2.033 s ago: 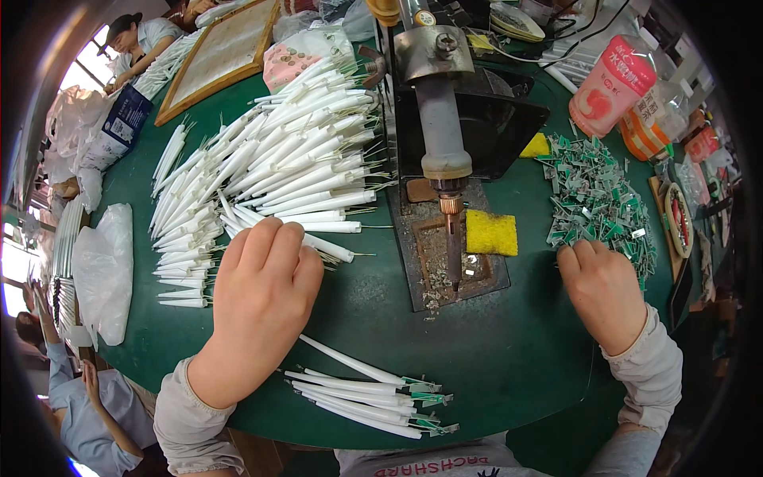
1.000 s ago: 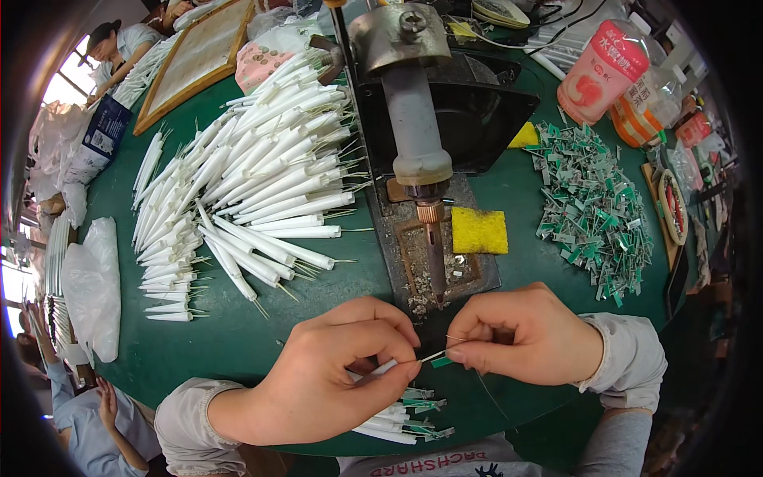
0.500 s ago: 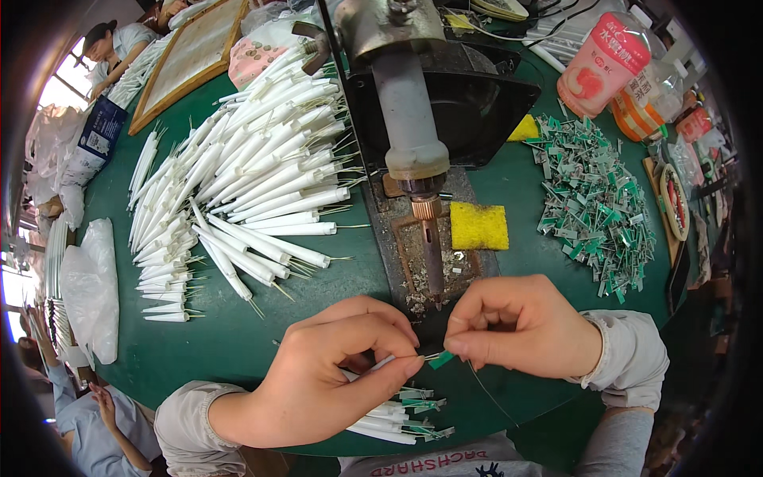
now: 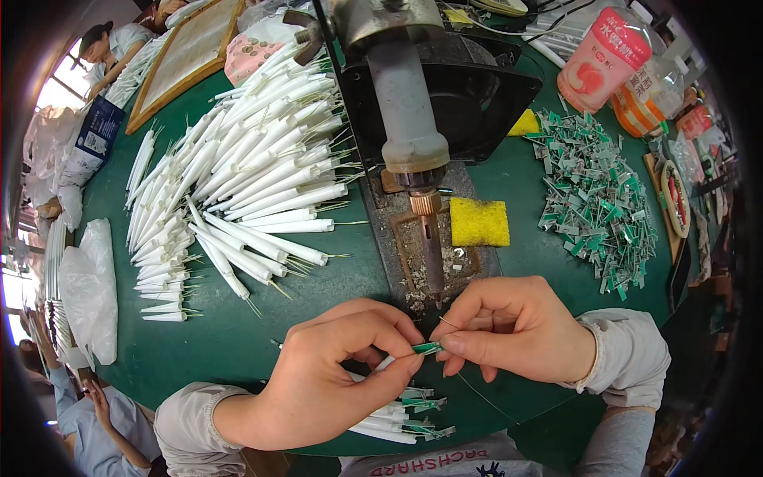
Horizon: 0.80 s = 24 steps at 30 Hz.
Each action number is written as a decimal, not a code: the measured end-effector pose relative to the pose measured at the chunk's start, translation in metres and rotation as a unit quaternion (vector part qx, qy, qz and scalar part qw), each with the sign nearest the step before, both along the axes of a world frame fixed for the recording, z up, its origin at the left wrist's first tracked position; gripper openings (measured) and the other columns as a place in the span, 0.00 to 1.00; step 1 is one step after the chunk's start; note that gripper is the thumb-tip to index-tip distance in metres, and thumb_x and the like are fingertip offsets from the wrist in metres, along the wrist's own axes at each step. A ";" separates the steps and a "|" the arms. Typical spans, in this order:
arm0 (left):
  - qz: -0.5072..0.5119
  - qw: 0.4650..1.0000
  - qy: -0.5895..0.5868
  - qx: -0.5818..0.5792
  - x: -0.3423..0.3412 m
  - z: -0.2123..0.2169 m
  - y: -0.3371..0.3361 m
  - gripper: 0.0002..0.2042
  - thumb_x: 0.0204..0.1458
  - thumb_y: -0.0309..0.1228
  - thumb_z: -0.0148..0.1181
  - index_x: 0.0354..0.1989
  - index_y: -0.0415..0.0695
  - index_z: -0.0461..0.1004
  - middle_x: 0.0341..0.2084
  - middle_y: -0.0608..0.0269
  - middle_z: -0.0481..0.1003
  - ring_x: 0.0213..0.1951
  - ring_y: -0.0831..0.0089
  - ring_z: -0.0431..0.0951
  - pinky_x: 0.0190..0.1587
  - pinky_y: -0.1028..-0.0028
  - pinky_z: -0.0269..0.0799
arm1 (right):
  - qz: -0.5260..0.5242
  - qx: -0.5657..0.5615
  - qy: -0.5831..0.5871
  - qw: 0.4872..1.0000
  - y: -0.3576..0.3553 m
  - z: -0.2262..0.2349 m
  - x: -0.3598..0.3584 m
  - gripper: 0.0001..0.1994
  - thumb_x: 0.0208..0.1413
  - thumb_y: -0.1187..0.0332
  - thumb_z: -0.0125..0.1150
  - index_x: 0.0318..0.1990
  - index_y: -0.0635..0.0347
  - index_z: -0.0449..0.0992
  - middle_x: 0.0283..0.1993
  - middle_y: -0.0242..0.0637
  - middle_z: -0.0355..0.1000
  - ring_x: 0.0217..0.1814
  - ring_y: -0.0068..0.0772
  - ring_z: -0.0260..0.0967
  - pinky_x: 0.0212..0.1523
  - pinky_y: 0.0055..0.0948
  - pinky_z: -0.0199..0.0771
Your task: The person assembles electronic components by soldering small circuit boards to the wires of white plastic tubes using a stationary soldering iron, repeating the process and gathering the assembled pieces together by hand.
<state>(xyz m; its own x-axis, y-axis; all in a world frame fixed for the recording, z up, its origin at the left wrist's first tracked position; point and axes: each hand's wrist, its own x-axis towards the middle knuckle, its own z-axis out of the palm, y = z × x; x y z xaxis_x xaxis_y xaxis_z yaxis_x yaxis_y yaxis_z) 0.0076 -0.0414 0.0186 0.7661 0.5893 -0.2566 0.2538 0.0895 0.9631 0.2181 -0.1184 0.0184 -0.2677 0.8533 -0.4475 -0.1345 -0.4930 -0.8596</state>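
Green worktop (image 4: pixel 175 362) spans under the left hand (image 4: pixel 330 374) and right hand (image 4: pixel 517 330). Biggest item on it: pile of white tubes (image 4: pixel 246 151) with bare wire ends, beyond the left hand and off to its left. Upright soldering iron (image 4: pixel 409 103) stands beyond both hands, tip pointing down near the gap between them. Heap of green circuit boards (image 4: pixel 592 195) beyond the right hand, out to its right; pink-labelled bottle (image 4: pixel 602 63) farther out past that. Small batch of tubes with boards on (image 4: pixel 385 429) on the body side of the left hand, partly hidden by it. Yellow sponge (image 4: pixel 479 222) beyond the right hand. Left hand pinches the held tube (image 4: pixel 385 364) at its end, thumb against forefinger. Right hand pinches a thin wire (image 4: pixel 485 397), trailing bodyward. Single green board (image 4: pixel 427 348) sits at the left fingertips, between both hands.
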 end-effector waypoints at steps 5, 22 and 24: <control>0.004 1.000 -0.002 -0.029 -0.001 0.000 -0.001 0.03 0.49 0.15 0.59 0.31 0.35 0.74 0.40 0.55 0.73 0.38 0.77 0.76 0.40 0.80 0.75 | -0.010 0.009 -0.004 1.000 -0.001 0.000 -0.001 0.05 0.59 0.71 0.56 0.40 0.61 0.73 0.36 0.30 0.74 0.36 0.17 0.73 0.24 0.15 0.69; 0.057 0.995 -0.081 -0.031 0.011 -0.004 0.009 0.03 0.49 0.14 0.59 0.31 0.32 0.73 0.38 0.54 0.73 0.34 0.78 0.77 0.36 0.82 0.73 | -0.067 0.174 -0.128 0.974 -0.001 0.001 -0.001 0.06 0.55 0.74 0.59 0.33 0.61 0.66 0.21 0.26 0.68 0.20 0.11 0.64 0.19 0.14 0.58; 0.076 0.992 -0.096 -0.026 0.012 -0.005 0.011 0.03 0.48 0.14 0.59 0.30 0.32 0.72 0.37 0.54 0.72 0.33 0.77 0.77 0.36 0.82 0.73 | -0.063 0.225 -0.161 0.959 -0.001 -0.001 -0.002 0.07 0.54 0.74 0.60 0.31 0.60 0.65 0.19 0.24 0.66 0.16 0.10 0.60 0.18 0.14 0.55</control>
<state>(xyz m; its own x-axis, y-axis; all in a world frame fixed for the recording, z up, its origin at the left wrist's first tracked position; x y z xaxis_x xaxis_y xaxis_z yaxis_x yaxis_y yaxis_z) 0.0200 -0.0304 0.0135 0.7075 0.6910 -0.1482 0.0459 0.1644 0.9853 0.2165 -0.1195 0.0177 -0.0593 0.9959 -0.0680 0.1396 -0.0592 -0.9884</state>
